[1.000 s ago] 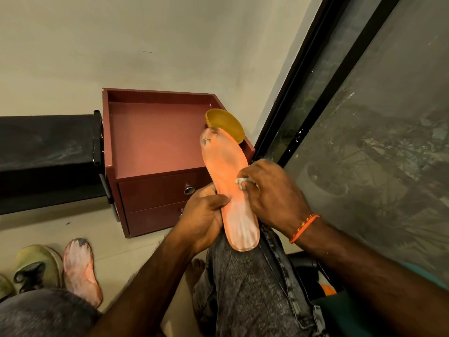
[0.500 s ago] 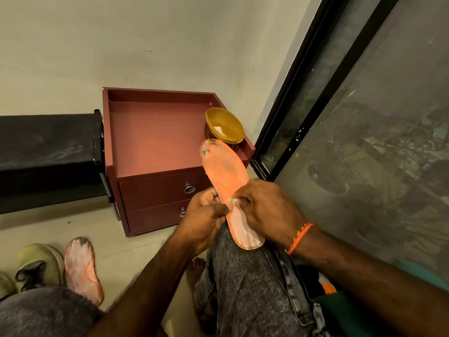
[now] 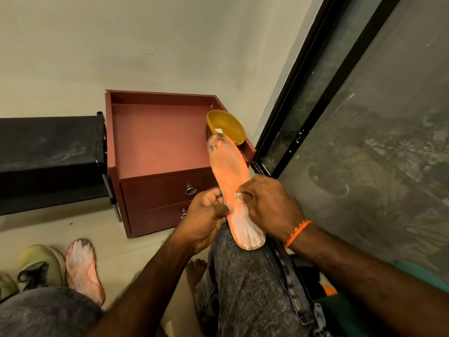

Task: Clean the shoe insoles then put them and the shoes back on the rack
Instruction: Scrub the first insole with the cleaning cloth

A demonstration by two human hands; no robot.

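An orange insole (image 3: 230, 188) is propped on the knee, held at its left edge in the left hand (image 3: 206, 215)'s curled grip; the right hand (image 3: 264, 205) pinches a small white wipe against it. White residue remains, so cleaning is judged unfinished. A second insole (image 3: 83, 268) and a shoe (image 3: 41, 263) lie on the floor, near left, not racked.

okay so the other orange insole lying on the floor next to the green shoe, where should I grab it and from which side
Take the flat orange foam insole on the floor at its narrow heel end, the end nearest you, pinching across its width from above. It lies flat, toe pointing away, and the olive-green shoe crowds its left edge, so come from its open right side; your left hand is probably closer.
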